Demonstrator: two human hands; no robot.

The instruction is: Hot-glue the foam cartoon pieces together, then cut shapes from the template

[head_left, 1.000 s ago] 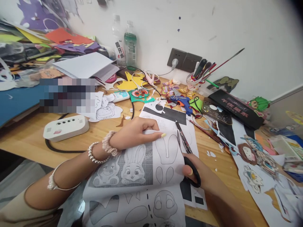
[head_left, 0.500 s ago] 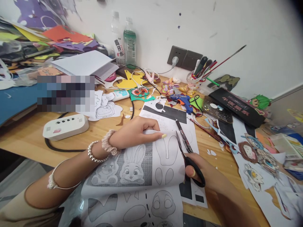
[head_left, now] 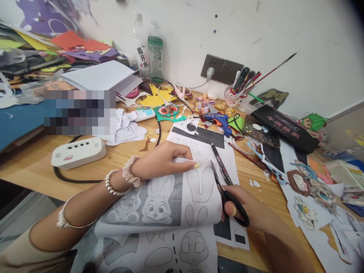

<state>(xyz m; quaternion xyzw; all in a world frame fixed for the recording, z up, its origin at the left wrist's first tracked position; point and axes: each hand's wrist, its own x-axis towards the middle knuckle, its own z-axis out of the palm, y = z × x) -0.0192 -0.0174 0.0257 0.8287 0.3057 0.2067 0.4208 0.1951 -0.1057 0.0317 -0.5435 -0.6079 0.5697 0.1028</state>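
A printed paper sheet (head_left: 170, 227) with a rabbit picture and outlined shapes hangs over the table's front edge. My left hand (head_left: 167, 161) pinches its top edge between thumb and fingers. My right hand (head_left: 241, 206) is closed round black-handled scissors (head_left: 236, 204), whose blades point up and away at the sheet's right edge, beside a long-eared outline. The blades look nearly closed; whether they touch the paper is hard to tell. Under the sheet lies another printed page (head_left: 230, 163) with black blocks, and a dark patterned pen (head_left: 220, 163) rests on it.
A white power strip (head_left: 79, 152) with a black cable sits left. Behind are a blue glue gun (head_left: 218, 120), paper scraps, two bottles (head_left: 156, 53) and a pen holder (head_left: 236, 91). At right lie a black box (head_left: 284, 127) and cut-out characters (head_left: 307, 185). Coloured foam sheets (head_left: 82, 43) pile up left.
The sheet has shifted slightly left and down. The scissors and my right hand have moved a little right and down. My left hand keeps its hold.
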